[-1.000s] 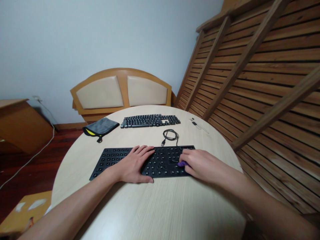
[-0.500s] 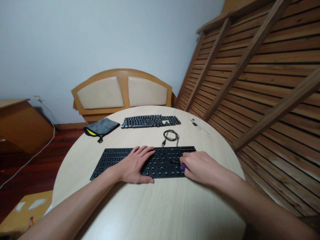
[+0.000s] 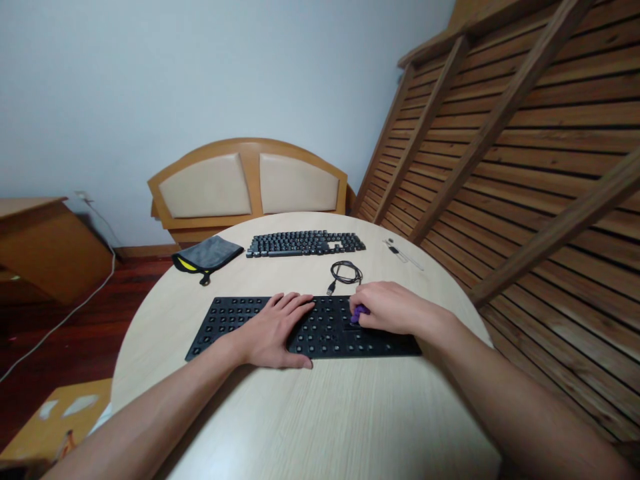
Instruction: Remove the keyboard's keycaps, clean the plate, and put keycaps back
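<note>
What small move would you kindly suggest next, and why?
Probably draw the purple item toward the near edge of the keyboard base: the right hand grips it at the base's right part, exposed key mounts lie nearer that edge, and the left hand rests on the base, seemingly steadying it.

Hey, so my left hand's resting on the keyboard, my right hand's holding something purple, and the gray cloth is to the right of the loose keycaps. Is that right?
Not quite: the gray cloth lies to the left of the loose keycaps, as the head view shows. Your left hand does rest on the keyboard, and your right hand holds something purple.
</note>
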Available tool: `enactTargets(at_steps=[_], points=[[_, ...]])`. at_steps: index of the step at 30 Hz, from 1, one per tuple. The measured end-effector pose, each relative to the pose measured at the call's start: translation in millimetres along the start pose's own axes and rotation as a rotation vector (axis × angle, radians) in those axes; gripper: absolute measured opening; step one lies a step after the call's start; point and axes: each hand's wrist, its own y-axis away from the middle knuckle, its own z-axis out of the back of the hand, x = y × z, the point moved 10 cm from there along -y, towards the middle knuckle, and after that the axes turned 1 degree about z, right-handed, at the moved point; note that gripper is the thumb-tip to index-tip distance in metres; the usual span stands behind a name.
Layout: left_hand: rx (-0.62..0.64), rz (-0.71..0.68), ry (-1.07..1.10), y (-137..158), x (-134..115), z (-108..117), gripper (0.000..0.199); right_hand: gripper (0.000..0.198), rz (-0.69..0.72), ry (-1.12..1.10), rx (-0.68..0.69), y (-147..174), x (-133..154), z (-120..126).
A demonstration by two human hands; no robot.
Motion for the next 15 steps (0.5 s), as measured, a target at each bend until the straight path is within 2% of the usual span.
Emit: enactTargets(at_steps=[3, 7, 10, 13, 15], points=[[0.001, 0.006, 0.002, 0, 1, 0, 0.106, 0.021, 0.060, -0.095, 0.008, 0, 0, -1], [0.004, 0.009, 0.000, 0, 1, 0, 0.106, 0.016, -0.054, -0.013, 0.035, -2, -10, -1], [0.002, 0.006, -0.001, 0, 2, -1, 0.106, 0.019, -0.061, 0.040, -0.111, -10, -5, 14], [-0.016, -0.002, 0.018, 1, 2, -1, 0.108, 0.022, 0.054, 0.005, -0.267, -20, 10, 19], [-0.022, -0.006, 0.026, 1, 3, -1, 0.109, 0.023, 0.141, -0.005, -0.286, -26, 18, 12]])
